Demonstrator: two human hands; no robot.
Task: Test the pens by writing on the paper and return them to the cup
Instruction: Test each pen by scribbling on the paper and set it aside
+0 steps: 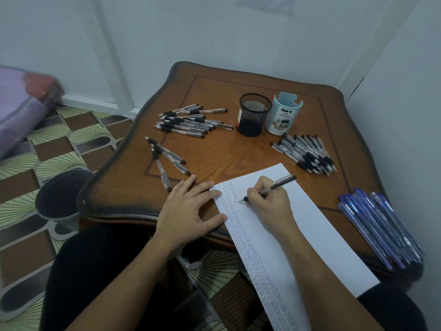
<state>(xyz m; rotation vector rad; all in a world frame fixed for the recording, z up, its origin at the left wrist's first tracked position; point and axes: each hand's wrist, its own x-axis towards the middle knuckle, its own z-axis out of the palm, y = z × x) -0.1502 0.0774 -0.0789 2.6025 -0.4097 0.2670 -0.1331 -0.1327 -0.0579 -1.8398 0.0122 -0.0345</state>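
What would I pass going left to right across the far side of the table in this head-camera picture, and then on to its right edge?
Pile of black-grip pens → black mesh cup → light blue desk organizer → heap of blue pens.

A wooden table (214, 151) with wavy edges fills a corner of pale walls (214, 32), over a floor (55, 149) tiled in brown and green fans, a dark bin (62, 195) near left, a purple bundle (16, 108) far left.
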